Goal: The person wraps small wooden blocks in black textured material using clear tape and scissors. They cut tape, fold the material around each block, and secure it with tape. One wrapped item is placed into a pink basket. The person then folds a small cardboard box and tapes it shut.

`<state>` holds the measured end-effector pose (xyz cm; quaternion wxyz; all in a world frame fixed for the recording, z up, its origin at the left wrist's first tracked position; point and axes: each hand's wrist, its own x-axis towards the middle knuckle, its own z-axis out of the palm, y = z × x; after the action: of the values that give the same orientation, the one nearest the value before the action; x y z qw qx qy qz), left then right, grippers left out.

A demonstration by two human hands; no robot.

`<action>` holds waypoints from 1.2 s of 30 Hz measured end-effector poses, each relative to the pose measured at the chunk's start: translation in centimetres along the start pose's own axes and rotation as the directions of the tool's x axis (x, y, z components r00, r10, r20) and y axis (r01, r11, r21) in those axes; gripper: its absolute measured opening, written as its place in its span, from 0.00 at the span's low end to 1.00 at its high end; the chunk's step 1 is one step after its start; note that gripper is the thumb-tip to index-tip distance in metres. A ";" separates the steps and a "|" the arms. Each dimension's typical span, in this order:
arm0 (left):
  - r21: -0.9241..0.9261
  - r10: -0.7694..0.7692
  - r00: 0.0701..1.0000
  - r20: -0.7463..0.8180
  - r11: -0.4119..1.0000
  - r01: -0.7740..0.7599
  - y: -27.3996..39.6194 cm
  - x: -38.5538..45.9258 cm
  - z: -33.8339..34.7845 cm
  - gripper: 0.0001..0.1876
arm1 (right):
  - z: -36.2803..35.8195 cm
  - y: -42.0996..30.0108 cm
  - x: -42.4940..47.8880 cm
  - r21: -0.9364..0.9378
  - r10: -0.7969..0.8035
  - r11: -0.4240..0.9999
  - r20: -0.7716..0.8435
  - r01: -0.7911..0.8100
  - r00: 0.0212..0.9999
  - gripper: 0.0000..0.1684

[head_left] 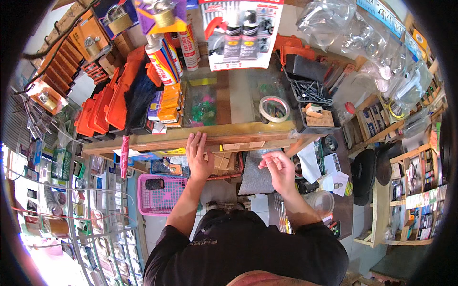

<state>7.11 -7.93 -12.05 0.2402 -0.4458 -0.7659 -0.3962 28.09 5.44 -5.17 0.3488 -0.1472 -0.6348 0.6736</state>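
My left hand [199, 159] lies with its fingertips on the wooden front edge [236, 135] of a glass-topped counter and holds nothing. Farther right, my right hand [281, 171] is raised just in front of that edge, fingers loosely curled. I see nothing held in it. Behind and below it is a grey padded sheet [256, 175]. On the counter top are a roll of tape [274, 108], a stack of small orange boxes [170, 107] and a black bin of screws [310, 92].
Tubes of silicone sealant [162, 60] stand at the back, near a hanging blister card [241, 34]. Orange-lidded cases [118, 100] line the left side. A pink plastic basket [162, 211] sits low on my left; a black stool seat [363, 177] is at right.
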 end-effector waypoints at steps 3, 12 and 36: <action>-0.051 0.008 0.997 0.079 0.999 -0.004 -0.5 0.0 -1.0 0.32 | 2.1 -0.2 -0.1 -0.002 0.021 1.000 0.020 -0.021 1.000 0.06; -0.181 0.105 0.953 0.285 0.982 -0.054 -1.4 -0.6 -4.0 0.33 | 8.0 1.5 -0.7 -0.039 0.092 0.995 0.088 -0.089 0.992 0.06; -0.299 -0.862 0.079 0.501 -0.086 0.950 -17.2 -21.3 18.9 0.17 | 7.3 16.1 -9.5 -0.474 0.501 0.773 0.049 -0.421 0.864 0.07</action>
<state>2.21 -7.86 -44.91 -0.2954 0.1160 -0.7152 -0.6227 25.66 -5.50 -21.83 0.0724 -0.3161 -0.7442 0.5839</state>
